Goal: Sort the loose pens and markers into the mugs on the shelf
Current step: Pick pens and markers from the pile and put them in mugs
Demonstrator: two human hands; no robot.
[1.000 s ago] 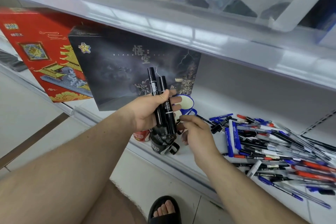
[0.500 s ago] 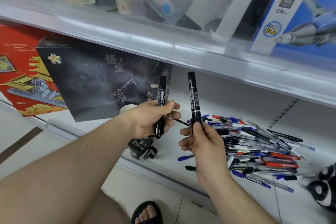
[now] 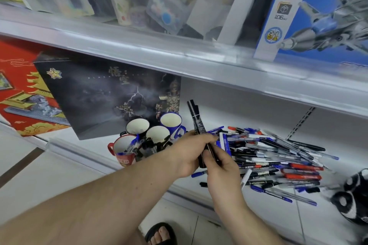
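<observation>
With both grips clamped on the black markers [image 3: 196, 123] above the shelf [image 3: 268, 205], right hand [image 3: 221, 167] nearest and left hand [image 3: 189, 155] beyond, a slack handover could drop one into the pen pile [image 3: 278, 157], short of the mugs [image 3: 157, 135] farther back.

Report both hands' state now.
Left hand: holding the black cylindrical plastic markers.
Right hand: fingers curled at the markers' lower ends; grip cannot be told.
</observation>
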